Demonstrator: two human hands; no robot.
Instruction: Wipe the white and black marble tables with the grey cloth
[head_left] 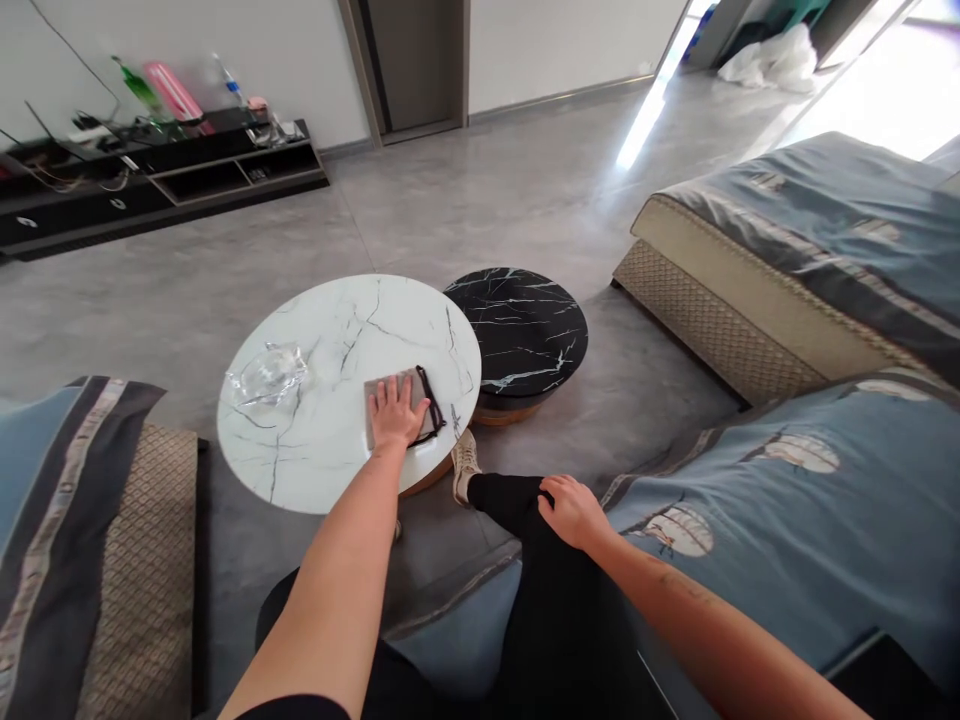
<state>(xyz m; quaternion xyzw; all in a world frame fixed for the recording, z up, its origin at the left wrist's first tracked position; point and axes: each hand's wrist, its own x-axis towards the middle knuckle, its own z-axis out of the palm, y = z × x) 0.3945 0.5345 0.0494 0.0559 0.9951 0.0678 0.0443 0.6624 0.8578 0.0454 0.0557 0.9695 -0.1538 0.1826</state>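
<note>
My left hand (394,412) lies flat with spread fingers on a grey cloth (411,385), on top of a round white marble table (337,320). Black-framed glasses (429,405) lie against the cloth's right edge, just past my fingers. Crumpled clear plastic (266,375) sits on the table's left side, apart from my hand. My right hand (574,510) rests on the knee of my black trousers (506,500), holding nothing. A beige sneaker (465,465) shows beyond that knee, below the table's edge.
A lower round black marble table (517,330) stands against the white one. Sofas with blue covers lie to the right (795,230) and left (97,520). A black TV stand (161,180) with bottles stands by the far wall, beyond a grey floor (450,230).
</note>
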